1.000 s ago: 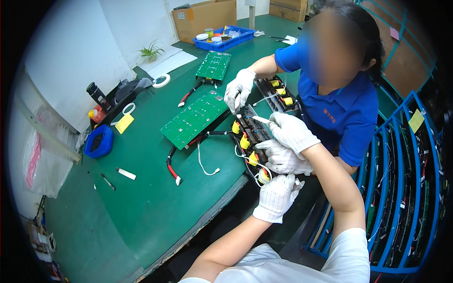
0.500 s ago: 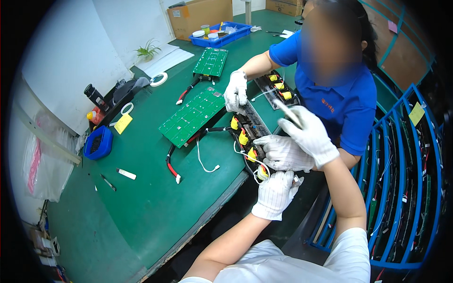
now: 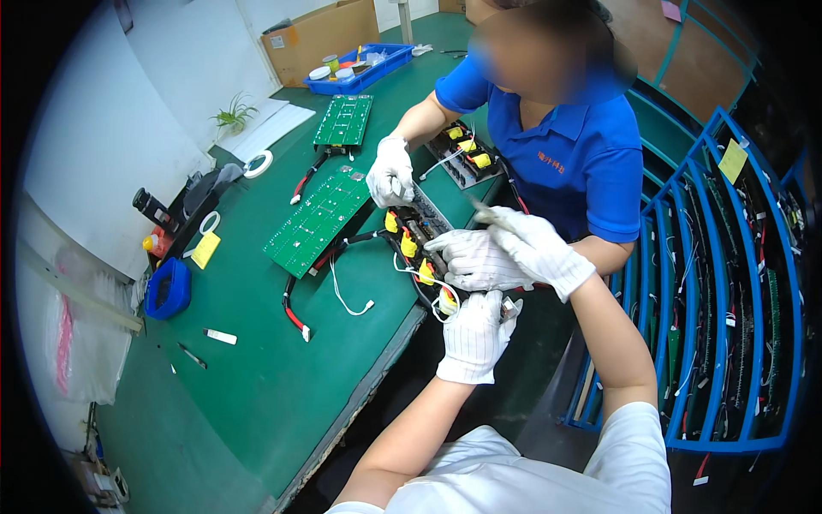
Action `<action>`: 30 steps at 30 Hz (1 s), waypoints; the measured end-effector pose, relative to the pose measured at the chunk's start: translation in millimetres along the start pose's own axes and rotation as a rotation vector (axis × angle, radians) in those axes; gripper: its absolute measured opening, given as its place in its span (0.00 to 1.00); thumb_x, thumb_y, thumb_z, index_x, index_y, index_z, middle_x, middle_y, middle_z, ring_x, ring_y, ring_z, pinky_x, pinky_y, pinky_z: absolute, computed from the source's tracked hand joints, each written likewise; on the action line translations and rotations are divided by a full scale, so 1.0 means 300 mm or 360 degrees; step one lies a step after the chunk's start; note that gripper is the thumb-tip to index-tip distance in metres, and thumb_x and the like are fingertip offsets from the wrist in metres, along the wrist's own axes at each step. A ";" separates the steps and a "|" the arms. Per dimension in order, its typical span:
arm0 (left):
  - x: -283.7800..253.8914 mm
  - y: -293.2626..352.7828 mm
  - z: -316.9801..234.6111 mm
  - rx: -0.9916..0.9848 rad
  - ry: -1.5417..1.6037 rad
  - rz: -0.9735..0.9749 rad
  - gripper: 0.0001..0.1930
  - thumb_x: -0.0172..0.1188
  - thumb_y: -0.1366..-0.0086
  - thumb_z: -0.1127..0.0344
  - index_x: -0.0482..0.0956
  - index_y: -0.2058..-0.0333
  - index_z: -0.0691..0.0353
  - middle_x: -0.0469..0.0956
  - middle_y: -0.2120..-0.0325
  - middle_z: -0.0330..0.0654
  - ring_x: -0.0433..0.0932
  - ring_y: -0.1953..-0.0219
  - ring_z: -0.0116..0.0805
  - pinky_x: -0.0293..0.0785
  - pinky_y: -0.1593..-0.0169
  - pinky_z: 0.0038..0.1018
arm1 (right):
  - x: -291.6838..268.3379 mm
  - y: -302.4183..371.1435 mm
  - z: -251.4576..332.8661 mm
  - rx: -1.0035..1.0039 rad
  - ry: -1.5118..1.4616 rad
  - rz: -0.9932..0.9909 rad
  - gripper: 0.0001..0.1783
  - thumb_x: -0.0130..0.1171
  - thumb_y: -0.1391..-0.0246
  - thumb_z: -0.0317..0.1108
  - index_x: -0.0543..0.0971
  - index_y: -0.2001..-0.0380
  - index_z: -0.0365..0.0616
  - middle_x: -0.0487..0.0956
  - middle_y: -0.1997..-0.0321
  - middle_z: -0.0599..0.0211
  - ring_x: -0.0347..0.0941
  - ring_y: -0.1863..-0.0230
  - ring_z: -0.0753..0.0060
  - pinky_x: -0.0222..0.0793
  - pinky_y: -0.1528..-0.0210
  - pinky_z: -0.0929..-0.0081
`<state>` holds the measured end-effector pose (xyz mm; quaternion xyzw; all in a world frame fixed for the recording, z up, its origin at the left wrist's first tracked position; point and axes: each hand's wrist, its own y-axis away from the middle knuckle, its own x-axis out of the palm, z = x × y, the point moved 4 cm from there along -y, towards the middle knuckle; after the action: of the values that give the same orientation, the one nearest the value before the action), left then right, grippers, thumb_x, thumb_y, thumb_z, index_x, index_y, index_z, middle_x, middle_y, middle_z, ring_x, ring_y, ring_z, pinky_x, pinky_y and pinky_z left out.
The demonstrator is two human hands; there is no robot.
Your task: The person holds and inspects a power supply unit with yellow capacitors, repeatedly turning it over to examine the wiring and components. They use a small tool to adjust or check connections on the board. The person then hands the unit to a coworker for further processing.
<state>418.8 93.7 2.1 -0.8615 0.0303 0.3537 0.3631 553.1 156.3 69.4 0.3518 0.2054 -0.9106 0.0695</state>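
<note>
A circuit board assembly [image 3: 437, 216] with a metal strip, yellow-wrapped parts [image 3: 409, 247] and thin white wires is held tilted over the table edge. At its near end my gloved left hand [image 3: 473, 341] is closed round it; the grip is partly hidden. My gloved right hand [image 3: 548, 254] is closed on a thin stick-like tool [image 3: 476, 204], blurred at the tip, above the assembly. A co-worker's gloved hands also hold the board, one at the far end [image 3: 391, 176], the other [image 3: 481, 260] beside my hands.
Two green circuit boards [image 3: 318, 218] [image 3: 343, 120] with red and black cables lie on the green table [image 3: 248, 377]. Another assembly [image 3: 462, 154] sits before the co-worker. A blue bin [image 3: 168, 288], blue tray [image 3: 390, 62] and marker [image 3: 220, 337] are around. At right stands a blue rack [image 3: 717, 257] of boards.
The whole view has shifted, so most things appear farther left and higher. In my right hand the tool now points more to the left, lower over the board. The left hand keeps its hold.
</note>
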 end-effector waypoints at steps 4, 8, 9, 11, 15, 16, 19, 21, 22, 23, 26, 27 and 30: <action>-0.013 -0.012 -0.012 -0.0002 0.0039 -0.0014 0.13 0.67 0.48 0.59 0.74 0.70 0.58 0.71 0.81 0.42 0.73 0.77 0.42 0.69 0.75 0.35 | 0.076 -0.058 -0.033 -0.0056 0.0272 0.0162 0.18 0.45 0.40 0.39 0.71 0.50 0.42 0.77 0.57 0.49 0.73 0.55 0.45 0.70 0.53 0.60; -0.007 -0.005 -0.005 -0.0035 0.0051 0.0062 0.14 0.67 0.48 0.60 0.74 0.67 0.59 0.73 0.78 0.44 0.74 0.76 0.43 0.69 0.73 0.36 | 0.100 -0.079 -0.045 -0.0115 0.0282 0.0050 0.14 0.47 0.40 0.38 0.73 0.56 0.43 0.77 0.62 0.49 0.74 0.59 0.48 0.70 0.56 0.62; -0.007 -0.002 -0.004 -0.0055 0.0061 0.0081 0.14 0.67 0.48 0.60 0.75 0.66 0.59 0.73 0.77 0.44 0.74 0.75 0.44 0.70 0.72 0.36 | 0.095 -0.079 -0.043 -0.0102 0.0129 0.0043 0.13 0.47 0.40 0.38 0.73 0.57 0.42 0.77 0.62 0.50 0.74 0.60 0.50 0.69 0.56 0.63; -0.001 0.004 0.002 0.0018 0.0041 -0.0010 0.15 0.66 0.48 0.61 0.75 0.64 0.59 0.74 0.74 0.46 0.75 0.72 0.45 0.71 0.69 0.36 | 0.066 -0.080 -0.033 -0.0071 -0.0173 0.0025 0.13 0.48 0.40 0.37 0.74 0.59 0.41 0.77 0.63 0.51 0.74 0.60 0.53 0.69 0.56 0.66; -0.027 0.006 0.013 0.0127 0.0197 -0.0201 0.15 0.64 0.48 0.64 0.75 0.61 0.59 0.76 0.69 0.47 0.76 0.67 0.47 0.73 0.64 0.36 | -0.045 -0.046 0.080 0.0051 -0.0411 0.0393 0.15 0.48 0.40 0.38 0.75 0.60 0.38 0.77 0.65 0.55 0.73 0.63 0.61 0.68 0.56 0.69; -0.027 0.017 0.013 0.0350 0.0262 -0.0147 0.16 0.64 0.49 0.65 0.75 0.59 0.59 0.76 0.69 0.45 0.77 0.66 0.46 0.73 0.62 0.36 | -0.052 -0.012 0.088 0.0030 -0.0410 0.0551 0.15 0.48 0.40 0.39 0.75 0.60 0.38 0.77 0.66 0.56 0.73 0.64 0.61 0.68 0.58 0.69; -0.015 0.045 0.027 0.0027 0.0063 0.0027 0.16 0.62 0.47 0.65 0.75 0.59 0.60 0.74 0.72 0.46 0.76 0.69 0.45 0.73 0.68 0.35 | -0.076 0.084 0.162 0.0235 -0.0225 0.0788 0.15 0.50 0.43 0.40 0.74 0.59 0.40 0.77 0.73 0.59 0.75 0.71 0.63 0.70 0.67 0.68; -0.019 0.032 0.022 0.0051 0.0111 -0.0022 0.16 0.61 0.47 0.65 0.74 0.59 0.61 0.73 0.73 0.46 0.75 0.71 0.44 0.71 0.71 0.35 | -0.078 0.118 0.154 -0.0228 0.0204 0.0200 0.15 0.53 0.43 0.42 0.73 0.61 0.41 0.76 0.76 0.55 0.77 0.70 0.57 0.71 0.68 0.65; -0.018 0.031 0.024 0.0059 0.0107 -0.0027 0.18 0.61 0.47 0.64 0.74 0.58 0.61 0.72 0.74 0.45 0.75 0.72 0.43 0.71 0.71 0.36 | -0.072 0.146 0.145 -0.0108 0.0328 0.0159 0.15 0.53 0.43 0.42 0.72 0.61 0.42 0.76 0.75 0.55 0.77 0.71 0.55 0.71 0.68 0.64; -0.017 0.034 0.026 0.0066 0.0104 -0.0031 0.19 0.61 0.47 0.64 0.73 0.57 0.61 0.71 0.74 0.44 0.74 0.73 0.42 0.70 0.72 0.36 | -0.066 0.171 0.147 0.0012 0.0451 0.0119 0.14 0.53 0.43 0.42 0.72 0.62 0.42 0.76 0.75 0.54 0.76 0.71 0.54 0.71 0.69 0.63; 0.000 0.042 0.039 0.0082 0.0104 -0.0010 0.19 0.60 0.49 0.67 0.73 0.56 0.61 0.71 0.74 0.44 0.74 0.73 0.42 0.70 0.72 0.36 | -0.043 0.233 0.132 0.0161 0.0620 0.0123 0.12 0.53 0.43 0.39 0.70 0.63 0.43 0.76 0.73 0.54 0.75 0.74 0.53 0.71 0.71 0.62; 0.002 0.042 0.040 0.0089 0.0093 -0.0003 0.19 0.60 0.49 0.68 0.73 0.56 0.61 0.71 0.74 0.44 0.74 0.73 0.42 0.70 0.72 0.35 | -0.033 0.248 0.126 0.0124 0.0650 0.0123 0.11 0.53 0.43 0.39 0.70 0.63 0.43 0.76 0.73 0.54 0.75 0.73 0.53 0.70 0.71 0.62; 0.005 0.033 0.036 0.0154 0.0084 -0.0112 0.21 0.60 0.51 0.70 0.73 0.55 0.61 0.71 0.75 0.44 0.74 0.73 0.42 0.70 0.73 0.34 | -0.019 0.240 0.133 0.0154 0.0554 0.0019 0.11 0.53 0.43 0.38 0.71 0.62 0.43 0.75 0.73 0.54 0.75 0.71 0.52 0.71 0.70 0.61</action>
<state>410.5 93.6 -10.1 -0.8525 0.0266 0.3159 0.4156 552.4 74.0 76.6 0.5083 0.1684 -0.8443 0.0213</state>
